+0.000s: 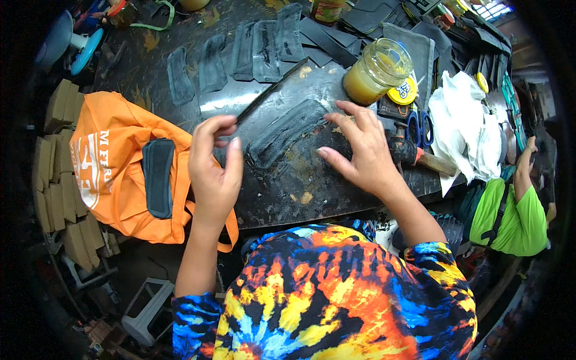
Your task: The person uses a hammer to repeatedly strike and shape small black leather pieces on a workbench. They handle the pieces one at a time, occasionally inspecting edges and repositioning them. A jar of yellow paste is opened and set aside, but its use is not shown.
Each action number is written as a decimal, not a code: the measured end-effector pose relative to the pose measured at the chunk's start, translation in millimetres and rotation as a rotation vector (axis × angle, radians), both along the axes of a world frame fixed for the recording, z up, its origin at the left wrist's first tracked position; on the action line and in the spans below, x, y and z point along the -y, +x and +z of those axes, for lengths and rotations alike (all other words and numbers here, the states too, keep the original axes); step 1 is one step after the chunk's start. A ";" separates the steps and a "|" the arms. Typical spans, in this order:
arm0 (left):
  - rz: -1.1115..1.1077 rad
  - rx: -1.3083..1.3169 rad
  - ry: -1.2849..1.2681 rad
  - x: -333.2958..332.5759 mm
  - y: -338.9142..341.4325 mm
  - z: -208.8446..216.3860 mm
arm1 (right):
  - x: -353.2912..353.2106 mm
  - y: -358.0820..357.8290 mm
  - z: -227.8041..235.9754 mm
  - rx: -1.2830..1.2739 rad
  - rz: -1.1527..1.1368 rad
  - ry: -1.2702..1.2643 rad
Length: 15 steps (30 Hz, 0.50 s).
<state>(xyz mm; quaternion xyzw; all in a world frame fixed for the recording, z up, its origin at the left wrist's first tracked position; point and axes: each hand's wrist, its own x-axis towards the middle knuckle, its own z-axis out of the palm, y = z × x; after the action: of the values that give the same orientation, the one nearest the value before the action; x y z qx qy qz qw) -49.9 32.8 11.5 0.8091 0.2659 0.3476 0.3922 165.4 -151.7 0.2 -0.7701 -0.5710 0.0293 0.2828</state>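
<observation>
My left hand pinches a thin dark brush or stick that runs up and to the right over the dark worktable. Just right of it lies a long black leather piece with a wet, glossy coat. My right hand rests with spread fingers at that piece's right end, fingertips touching the table beside it. An open glass jar of yellow glue stands behind my right hand, its yellow lid next to it.
Several more black leather pieces lie in a row at the back. An orange bag with a black piece on it sits left. A hammer, blue scissors and white plastic lie right. A person in green sits far right.
</observation>
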 end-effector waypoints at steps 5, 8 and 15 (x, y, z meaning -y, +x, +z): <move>-0.245 -0.270 0.130 -3.2 62.3 1.5 | 6.4 8.1 -3.9 0.024 0.007 -0.039; -0.275 -0.385 0.251 -1.2 92.8 -5.3 | 7.9 12.4 -1.7 0.026 -0.010 -0.055; -0.202 -0.476 0.291 -0.8 96.1 -9.5 | -19.3 15.2 -5.6 0.151 0.076 -0.014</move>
<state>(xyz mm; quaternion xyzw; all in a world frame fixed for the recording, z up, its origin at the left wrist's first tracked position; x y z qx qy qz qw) 46.1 33.6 2.0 0.9379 0.2161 0.1415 0.2314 180.5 -132.4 -5.4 -0.7499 -0.6193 -0.0144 0.2323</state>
